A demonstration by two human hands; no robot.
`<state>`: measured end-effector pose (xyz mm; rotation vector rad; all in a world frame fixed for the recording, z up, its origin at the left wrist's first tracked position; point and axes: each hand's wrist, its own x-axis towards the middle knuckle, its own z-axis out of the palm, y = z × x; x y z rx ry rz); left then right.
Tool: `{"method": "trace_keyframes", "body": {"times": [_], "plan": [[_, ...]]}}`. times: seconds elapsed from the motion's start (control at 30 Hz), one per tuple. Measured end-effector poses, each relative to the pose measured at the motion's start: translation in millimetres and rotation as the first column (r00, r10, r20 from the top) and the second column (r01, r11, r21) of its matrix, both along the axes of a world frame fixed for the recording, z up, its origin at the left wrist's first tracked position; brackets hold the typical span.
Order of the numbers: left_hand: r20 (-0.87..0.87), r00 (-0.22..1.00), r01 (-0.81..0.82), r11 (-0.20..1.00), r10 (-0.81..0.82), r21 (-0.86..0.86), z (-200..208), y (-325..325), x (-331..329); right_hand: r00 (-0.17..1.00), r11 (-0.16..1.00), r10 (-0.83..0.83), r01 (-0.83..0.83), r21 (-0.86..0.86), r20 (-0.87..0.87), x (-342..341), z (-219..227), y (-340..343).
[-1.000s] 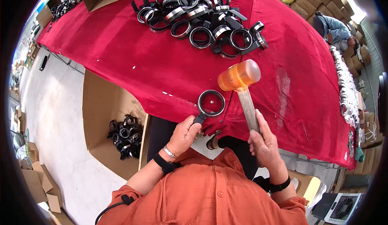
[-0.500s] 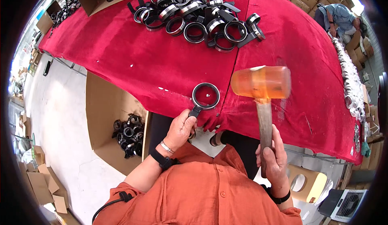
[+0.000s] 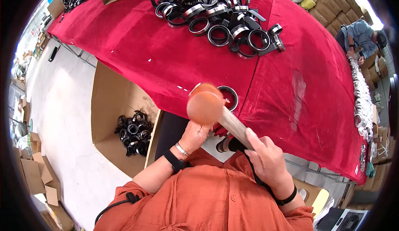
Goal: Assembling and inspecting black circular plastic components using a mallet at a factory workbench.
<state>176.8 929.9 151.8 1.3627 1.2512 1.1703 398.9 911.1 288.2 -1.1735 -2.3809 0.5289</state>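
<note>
One orange shirt (image 3: 199, 202): mine, nearest of all, filling the bottom of my view.
Wrists: a black band (image 3: 288, 195) on my right, a silvery bracelet (image 3: 181, 149) and a black strap (image 3: 174, 161) on my left.
Right hand (image 3: 268, 158): my fingers are wrapped round the wooden handle of a mallet (image 3: 206, 105).
Left hand (image 3: 195, 136): my fingers are narrow, pinched together at the near end of a black ring (image 3: 236, 99); the mallet's head covers the place where they meet it.
Mallet head: amber, rounded, a little blurred, at the upper left end of the slanting handle. It hides the ring's near left side from me; whether it touches ring or fingers, I cannot tell.
Ring: just beyond my left hand, over the table's near part, its far and right rim showing and red cloth visible through the opening.
Cardboard box (image 3: 106, 119): to my left, below the table's edge, open, with a heap of black parts (image 3: 137, 136) inside.
Table (image 3: 187, 60): covered in red cloth, with a pale scuff (image 3: 298, 100) toward the right.
Pile of rings (image 3: 193, 11): black and silver, overlapping, toward the table's far side, well apart from my hands.
White row (image 3: 362, 100): along the table's right edge.
Co-worker (image 3: 361, 35): in blue, bending at the row's far end.
Brown cartons (image 3: 332, 8): stacked at the back, near a yellow sack (image 3: 308, 3).
</note>
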Motion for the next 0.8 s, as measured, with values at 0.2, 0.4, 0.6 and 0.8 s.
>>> {"method": "trace_keyframes", "body": {"times": [0.2, 0.4, 0.6, 0.8], "plan": [[-0.009, 1.0, -0.024, 1.0, 0.024, 0.006, 9, 1, -2, 0.959, 0.991, -0.068, 0.033, -0.13, -0.276, -13, 2, 32], [-0.013, 1.0, 0.017, 0.998, -0.017, 0.057, 9, 2, -1, 0.932, 0.894, -0.312, 0.222, -0.389, -0.184, 1, -20, 44], [-0.004, 1.0, 0.018, 1.0, -0.018, 0.024, 8, 2, -5, 0.829, 0.888, -0.386, 0.216, -0.407, -0.403, 7, 8, 34], [0.028, 0.996, 0.091, 0.995, -0.09, -0.031, 10, 5, -6, 0.812, 0.714, -0.543, 0.311, -0.627, -0.216, 21, -6, 39]]}}
